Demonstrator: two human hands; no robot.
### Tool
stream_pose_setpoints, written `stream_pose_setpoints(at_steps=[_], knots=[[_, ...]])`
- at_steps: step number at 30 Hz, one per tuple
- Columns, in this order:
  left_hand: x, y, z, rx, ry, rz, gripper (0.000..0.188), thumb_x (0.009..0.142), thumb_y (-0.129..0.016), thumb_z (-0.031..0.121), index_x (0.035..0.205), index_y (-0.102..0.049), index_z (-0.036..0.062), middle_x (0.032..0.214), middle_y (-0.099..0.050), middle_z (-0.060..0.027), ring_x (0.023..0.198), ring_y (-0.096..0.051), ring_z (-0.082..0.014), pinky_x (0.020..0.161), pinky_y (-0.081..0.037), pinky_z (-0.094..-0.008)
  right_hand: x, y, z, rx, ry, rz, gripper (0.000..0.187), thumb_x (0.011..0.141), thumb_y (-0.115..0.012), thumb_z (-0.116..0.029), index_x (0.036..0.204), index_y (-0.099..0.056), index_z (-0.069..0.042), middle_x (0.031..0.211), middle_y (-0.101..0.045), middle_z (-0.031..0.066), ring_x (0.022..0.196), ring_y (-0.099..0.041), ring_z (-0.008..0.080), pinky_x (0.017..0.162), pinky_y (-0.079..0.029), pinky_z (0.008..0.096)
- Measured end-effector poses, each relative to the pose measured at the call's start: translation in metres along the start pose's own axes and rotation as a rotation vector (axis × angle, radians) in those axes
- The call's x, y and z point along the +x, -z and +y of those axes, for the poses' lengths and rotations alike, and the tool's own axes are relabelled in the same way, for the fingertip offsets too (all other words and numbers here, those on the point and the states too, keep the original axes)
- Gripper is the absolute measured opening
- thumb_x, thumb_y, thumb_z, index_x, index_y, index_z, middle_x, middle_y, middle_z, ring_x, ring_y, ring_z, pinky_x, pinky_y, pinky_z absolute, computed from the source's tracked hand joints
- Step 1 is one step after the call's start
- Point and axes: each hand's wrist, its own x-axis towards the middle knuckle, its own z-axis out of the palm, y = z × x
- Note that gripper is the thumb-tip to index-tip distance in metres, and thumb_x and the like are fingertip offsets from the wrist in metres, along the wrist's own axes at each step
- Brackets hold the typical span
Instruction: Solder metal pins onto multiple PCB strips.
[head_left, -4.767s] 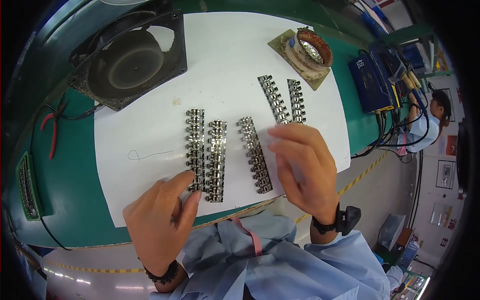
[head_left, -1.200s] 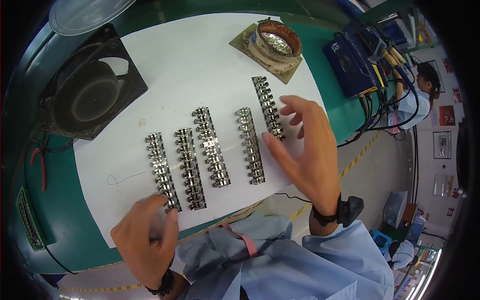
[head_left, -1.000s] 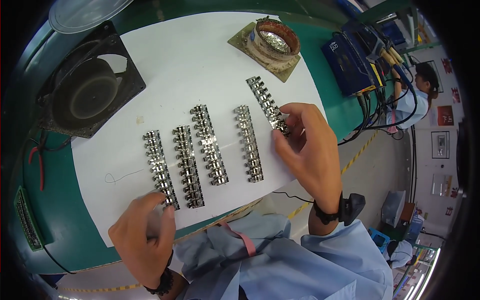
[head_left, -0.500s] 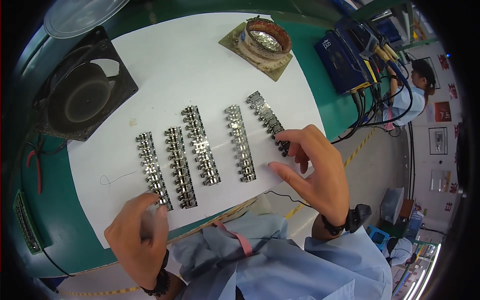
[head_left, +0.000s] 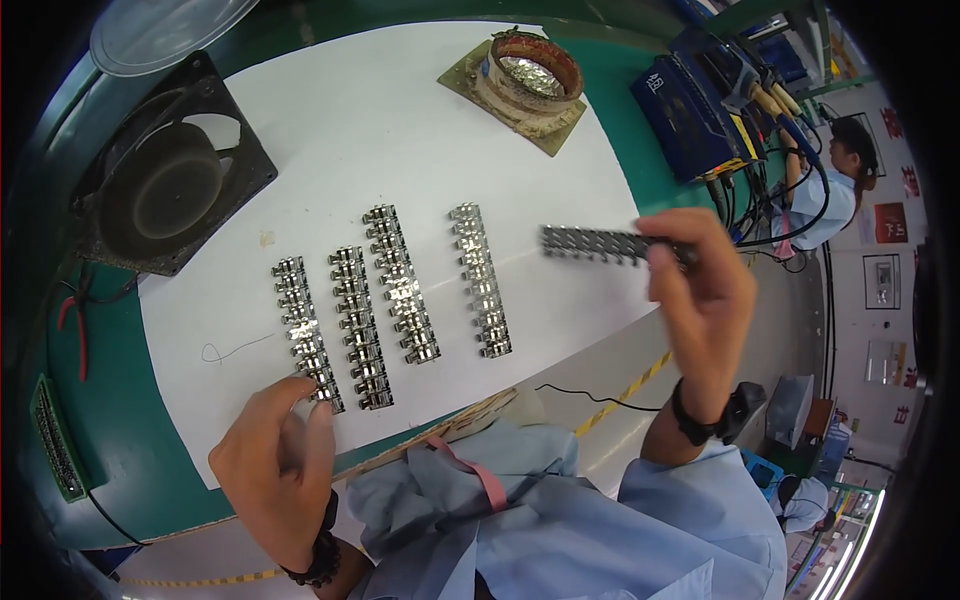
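Observation:
My right hand (head_left: 710, 290) pinches one end of a dark-looking strip of metal connectors (head_left: 595, 244), held at the right side of the white paper with its far end pointing left. At the lower left, my left hand (head_left: 275, 450) has thumb and forefinger closed on the near end of the leftmost strip of shiny metal connectors (head_left: 300, 320). Beside it lie more such strips, roughly side by side: one close by (head_left: 358, 325), a slightly farther one (head_left: 402, 285), and another (head_left: 482, 285) set apart to the right.
White paper (head_left: 330, 130) covers much of the green table. A black fan (head_left: 170, 180) stands at the left, near red-handled pliers (head_left: 82, 340) and a green circuit board (head_left: 58, 440). Behind are a crusted round pot (head_left: 535, 85) and a blue cabled device (head_left: 690, 110). A co-worker (head_left: 825, 200) is at right.
My right hand has picked up the rightmost strip, turned it to lie crosswise and moved right and slightly away. My left hand stays at the leftmost strip's near end.

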Motion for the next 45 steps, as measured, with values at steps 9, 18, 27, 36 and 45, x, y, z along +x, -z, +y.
stream_pose_setpoints(at_steps=[9,18,27,36,45], knots=[[0.0,-0.001,0.003,0.007,0.024,-0.01,0.021,0.074,-0.073,0.0,0.093,-0.064,0.0018,0.07,-0.061,-0.0096,0.052,-0.052,-0.0191,0.051,-0.038,-0.0289,0.025,0.0,-0.009,0.021,0.156,0.185,0.023,0.087,-0.067,-0.002,0.11,-0.063,-0.005,0.08,-0.058,-0.0012,0.06,-0.039,-0.0002,0.051,-0.028,0.0173],[0.0,0.002,0.003,0.014,0.034,-0.027,0.02,0.074,-0.074,0.001,0.093,-0.064,0.0017,0.073,-0.063,-0.0107,0.054,-0.054,-0.0208,0.052,-0.04,-0.0293,0.056,-0.029,-0.009,0.012,-0.102,-0.187,0.028,0.088,-0.072,-0.018,0.111,-0.063,-0.004,0.083,-0.06,-0.0015,0.06,-0.045,0.0022,0.051,-0.034,0.0189],[0.0,0.005,-0.004,0.03,-0.009,-0.034,0.026,0.07,-0.076,0.002,0.094,-0.064,0.0032,0.077,-0.065,-0.0108,0.054,-0.056,-0.0225,0.051,-0.041,-0.0306,0.034,-0.03,-0.007,-0.289,0.344,-0.217,0.053,0.079,-0.077,-0.036,0.123,-0.063,-0.009,0.125,-0.057,0.0153,0.104,-0.057,0.0265,0.086,-0.047,0.0359],[0.002,0.004,-0.002,-0.019,-0.026,-0.092,0.039,0.061,-0.088,0.012,0.088,-0.062,0.0042,0.065,-0.055,-0.0043,0.049,-0.045,-0.0137,0.046,-0.032,-0.0276,0.0,-0.089,-0.032,-0.253,0.587,-0.575,0.06,0.077,-0.073,-0.048,0.127,-0.064,-0.017,0.139,-0.049,0.0176,0.128,-0.046,0.0405,0.107,-0.036,0.0547],[0.004,-0.003,0.004,0.055,-0.01,-0.058,0.042,0.06,-0.09,0.019,0.085,-0.06,0.0047,0.061,-0.049,-0.0043,0.049,-0.043,-0.013,0.045,-0.03,-0.0275,-0.011,-0.096,-0.037,-0.248,0.615,-0.494,0.054,0.079,-0.072,-0.045,0.124,-0.065,-0.017,0.137,-0.051,0.0174,0.129,-0.046,0.0385,0.108,-0.036,0.0549]])
